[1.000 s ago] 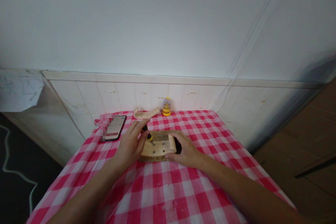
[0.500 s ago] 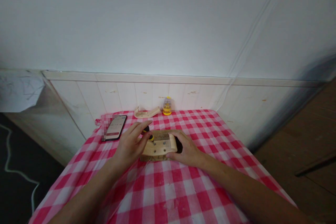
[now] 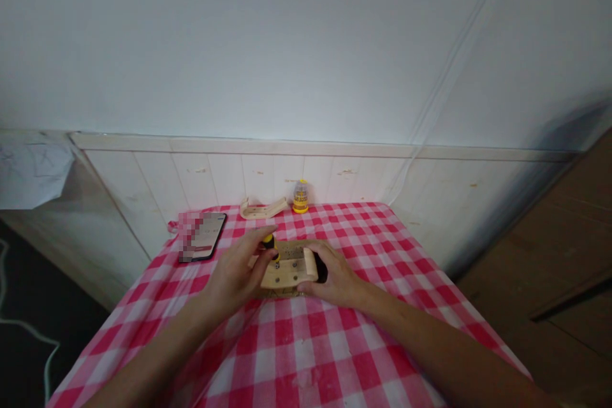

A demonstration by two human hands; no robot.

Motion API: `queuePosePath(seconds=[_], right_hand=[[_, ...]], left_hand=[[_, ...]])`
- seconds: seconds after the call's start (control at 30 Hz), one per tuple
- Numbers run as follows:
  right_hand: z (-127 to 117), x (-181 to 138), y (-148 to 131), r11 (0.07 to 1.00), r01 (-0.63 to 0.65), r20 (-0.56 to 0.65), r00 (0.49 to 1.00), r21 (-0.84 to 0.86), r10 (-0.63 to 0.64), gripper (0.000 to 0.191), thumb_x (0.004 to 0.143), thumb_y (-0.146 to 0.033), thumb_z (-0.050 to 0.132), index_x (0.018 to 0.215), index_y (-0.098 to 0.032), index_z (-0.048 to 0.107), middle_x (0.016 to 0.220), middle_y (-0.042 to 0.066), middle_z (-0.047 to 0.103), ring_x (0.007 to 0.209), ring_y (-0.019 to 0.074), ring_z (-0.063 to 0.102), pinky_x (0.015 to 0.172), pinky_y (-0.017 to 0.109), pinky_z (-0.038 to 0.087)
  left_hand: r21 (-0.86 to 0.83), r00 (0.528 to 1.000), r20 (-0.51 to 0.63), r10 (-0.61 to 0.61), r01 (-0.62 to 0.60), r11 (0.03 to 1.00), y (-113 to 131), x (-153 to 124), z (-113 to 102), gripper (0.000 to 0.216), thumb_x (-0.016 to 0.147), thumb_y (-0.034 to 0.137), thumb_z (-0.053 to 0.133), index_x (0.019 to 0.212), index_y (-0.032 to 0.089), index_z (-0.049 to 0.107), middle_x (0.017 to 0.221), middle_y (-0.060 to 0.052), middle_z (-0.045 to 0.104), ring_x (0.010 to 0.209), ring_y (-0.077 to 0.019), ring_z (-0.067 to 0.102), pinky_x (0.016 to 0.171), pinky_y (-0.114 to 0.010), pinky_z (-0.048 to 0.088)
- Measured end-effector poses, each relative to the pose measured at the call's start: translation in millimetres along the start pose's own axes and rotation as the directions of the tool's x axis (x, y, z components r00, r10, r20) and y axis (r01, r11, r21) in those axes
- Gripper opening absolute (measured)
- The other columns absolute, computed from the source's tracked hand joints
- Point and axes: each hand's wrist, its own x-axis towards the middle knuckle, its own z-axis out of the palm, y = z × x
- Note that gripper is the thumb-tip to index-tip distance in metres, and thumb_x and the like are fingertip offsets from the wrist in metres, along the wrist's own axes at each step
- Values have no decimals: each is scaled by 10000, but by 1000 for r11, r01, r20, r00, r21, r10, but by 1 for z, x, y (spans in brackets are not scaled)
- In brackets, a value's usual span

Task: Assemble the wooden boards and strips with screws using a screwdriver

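My left hand (image 3: 241,268) pinches a small yellow-and-black screwdriver (image 3: 269,243) between thumb and fingers. Its lower end is over a screw in a pale wooden piece (image 3: 285,272) with an upturned end and several screws or holes. My right hand (image 3: 333,274) is wrapped round that raised right end, thumb in front and fingers behind. Something black (image 3: 321,268) shows inside the right hand's grip, its kind unclear. Beneath the wooden piece lies a brownish block or board (image 3: 280,293), mostly covered. The screwdriver's tip is too small to make out.
At the back stands a yellow-capped, clear-topped container (image 3: 301,197), beside a second curved wooden piece (image 3: 264,211). A phone (image 3: 210,237) lies at the left on the red-and-white checked tablecloth (image 3: 306,357). White panelling (image 3: 224,178) borders the table's far edge.
The screwdriver has tipped more upright in my left hand, over the screw. My right hand keeps its hold on the wooden piece. The whole view has shifted slightly.
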Motion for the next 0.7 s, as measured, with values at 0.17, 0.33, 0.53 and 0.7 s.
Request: queuePosePath(seconds=[0.17, 0.33, 0.53, 0.7], right_hand=[[0, 1, -1, 1000, -20, 18, 1000, 23, 19, 743, 729, -414, 865, 1359, -298, 488, 1295, 91, 612, 1205, 298, 585, 1009, 489, 474], [-1, 1, -2, 1000, -13, 35, 999, 21, 12, 775, 727, -395, 870, 1383, -284, 473, 1314, 94, 602, 1213, 292, 575, 1028, 490, 470], [2, 1, -1, 999, -24, 4, 1000, -22, 24, 799, 670, -398, 905, 1342, -232, 506, 1281, 113, 612, 1205, 314, 570, 1031, 513, 463], [2, 1, -3, 999, -29, 13, 999, -24, 29, 794, 662, -408, 906, 1328, -240, 506, 1243, 102, 621, 1171, 309, 584, 1013, 499, 474]], left_hand=[[-94, 983, 115, -145, 156, 983, 15, 26, -14, 348, 924, 305, 567, 1248, 185, 611, 1003, -76, 744, 781, -176, 718, 675, -282, 595], [47, 939, 270, -215, 210, 977, 34, 68, -19, 333, 880, 239, 579, 1198, 188, 660, 881, -50, 761, 726, -189, 717, 675, -288, 557], [59, 912, 352, -212, 205, 977, 37, 98, 9, 367, 901, 197, 493, 1239, 157, 631, 860, -78, 762, 739, -208, 713, 661, -305, 529], [-45, 946, 296, -132, 152, 987, 28, 80, 26, 314, 889, 170, 492, 1155, 173, 660, 1066, -98, 747, 887, -206, 705, 784, -341, 553]])
